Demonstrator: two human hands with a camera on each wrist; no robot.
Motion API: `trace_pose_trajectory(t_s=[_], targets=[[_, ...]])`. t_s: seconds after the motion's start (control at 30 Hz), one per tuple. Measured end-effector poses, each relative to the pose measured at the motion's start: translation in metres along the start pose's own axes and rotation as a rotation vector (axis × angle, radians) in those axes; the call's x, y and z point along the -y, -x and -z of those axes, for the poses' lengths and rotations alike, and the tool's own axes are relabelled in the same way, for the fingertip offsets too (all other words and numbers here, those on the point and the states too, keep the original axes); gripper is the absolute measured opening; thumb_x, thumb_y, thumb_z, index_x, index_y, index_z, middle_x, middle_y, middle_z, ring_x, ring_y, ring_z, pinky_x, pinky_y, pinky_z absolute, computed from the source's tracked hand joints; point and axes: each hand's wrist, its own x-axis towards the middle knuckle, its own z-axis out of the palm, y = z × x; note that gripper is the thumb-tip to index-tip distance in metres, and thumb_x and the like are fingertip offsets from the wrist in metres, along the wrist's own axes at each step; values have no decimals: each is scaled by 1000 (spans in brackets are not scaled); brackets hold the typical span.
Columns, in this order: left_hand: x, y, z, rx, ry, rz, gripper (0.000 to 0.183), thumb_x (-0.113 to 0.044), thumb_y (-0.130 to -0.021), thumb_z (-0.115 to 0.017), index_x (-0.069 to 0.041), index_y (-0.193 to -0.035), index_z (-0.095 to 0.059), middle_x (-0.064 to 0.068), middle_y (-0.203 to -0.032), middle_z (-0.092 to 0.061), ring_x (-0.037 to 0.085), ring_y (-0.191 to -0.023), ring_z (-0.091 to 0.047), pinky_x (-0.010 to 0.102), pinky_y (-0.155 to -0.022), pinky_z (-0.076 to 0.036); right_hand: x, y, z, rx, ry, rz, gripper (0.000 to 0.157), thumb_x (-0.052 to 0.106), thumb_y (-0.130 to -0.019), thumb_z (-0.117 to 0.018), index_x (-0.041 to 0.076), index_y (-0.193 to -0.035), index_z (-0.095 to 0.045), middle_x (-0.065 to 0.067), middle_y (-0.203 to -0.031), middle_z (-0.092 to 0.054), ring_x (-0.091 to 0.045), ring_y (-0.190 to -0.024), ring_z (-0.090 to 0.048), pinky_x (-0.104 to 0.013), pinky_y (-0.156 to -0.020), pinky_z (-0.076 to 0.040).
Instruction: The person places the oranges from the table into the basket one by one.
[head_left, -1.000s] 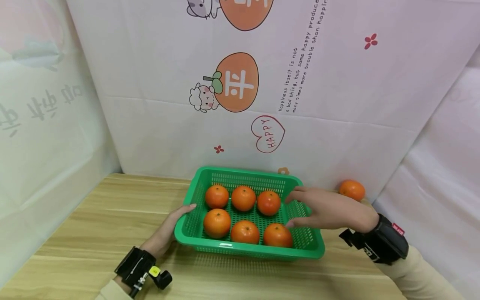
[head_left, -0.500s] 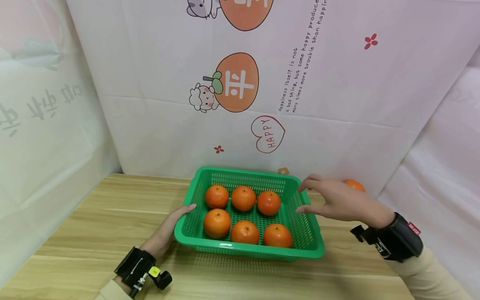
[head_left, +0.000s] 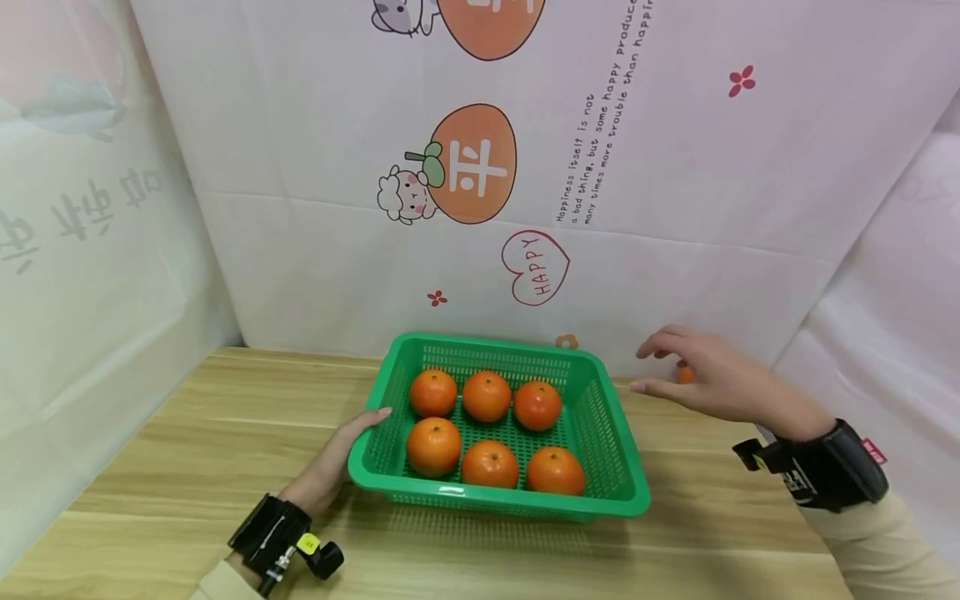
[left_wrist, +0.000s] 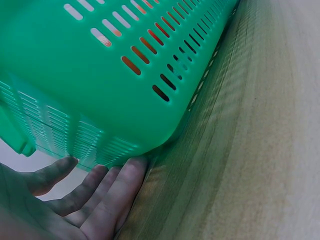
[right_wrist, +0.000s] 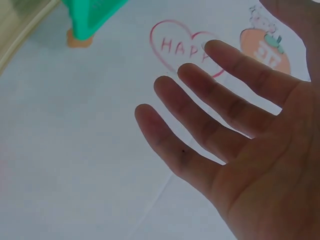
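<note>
A green plastic basket (head_left: pixel 502 495) with slotted walls stands on the table, several oranges (head_left: pixel 487 397) lying in it in two rows. My left hand (head_left: pixel 333 454) holds the basket's left side, thumb over the rim. In the left wrist view the fingers (left_wrist: pixel 127 182) touch the outside of the basket wall (left_wrist: pixel 75 80), low near the tabletop. To the right of the basket, my right hand (head_left: pixel 712 375) is in the air with fingers spread and nothing in it. Behind it another orange (head_left: pixel 686 372) shows, mostly hidden by the hand.
A white printed cloth (head_left: pixel 637 167) rises along the table's back edge close behind the basket. More white cloth hangs at the left (head_left: pixel 97 292) and right (head_left: pixel 885 333). The wooden tabletop (head_left: pixel 210 433) extends left and in front of the basket.
My right hand has moved from over the basket's right side out to the right and back, now covering most of the outside orange. The left hand and basket stay in place.
</note>
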Motion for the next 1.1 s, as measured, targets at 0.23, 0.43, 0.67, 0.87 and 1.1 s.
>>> trace_pose_trajectory(t_s=[0.23, 0.43, 0.67, 0.87, 1.1], targets=[[0, 0, 0, 3, -6, 5, 83, -61, -104, -42, -15, -169, -19, 16, -170, -36, 33, -152, -44, 51, -122, -40, -27, 4, -3, -43, -16, -34, 28, 27, -93, -81, 10, -114, -73, -8, -115, -72, -28, -102, -73, -41, -80, -63], [0, -1, 1, 4, -5, 7, 83, -62, -104, -42, -15, -169, -20, 17, -167, -41, 32, -147, -51, 47, -118, -46, -46, 6, -7, -56, -34, -126, 30, 29, -98, -75, 6, -117, -73, -17, -123, -72, -39, -112, -68, -55, -88, -60], [0, -1, 1, -2, -6, 3, 82, -61, -104, -41, -15, -169, -19, 17, -170, -36, 32, -151, -45, 48, -121, -41, -69, 5, -12, -34, -55, -250, 40, 35, -102, -69, 1, -123, -70, -28, -133, -67, -48, -121, -61, -65, -96, -52], [-1, -1, 1, -5, -7, -1, 83, -61, -104, -41, -14, -169, -19, 17, -169, -37, 32, -150, -47, 48, -120, -43, -94, 7, -19, 20, -96, -345, 56, 42, -105, -62, -7, -133, -63, -36, -138, -60, -56, -125, -56, -69, -97, -49], [-1, -1, 0, -9, 8, 5, 82, -58, -105, -41, -11, -168, -20, 19, -166, -42, 30, -144, -54, 44, -116, -48, -122, 10, -33, 54, -119, -394, 63, 42, -107, -58, -12, -140, -55, -41, -141, -56, -60, -122, -58, -68, -95, -53]])
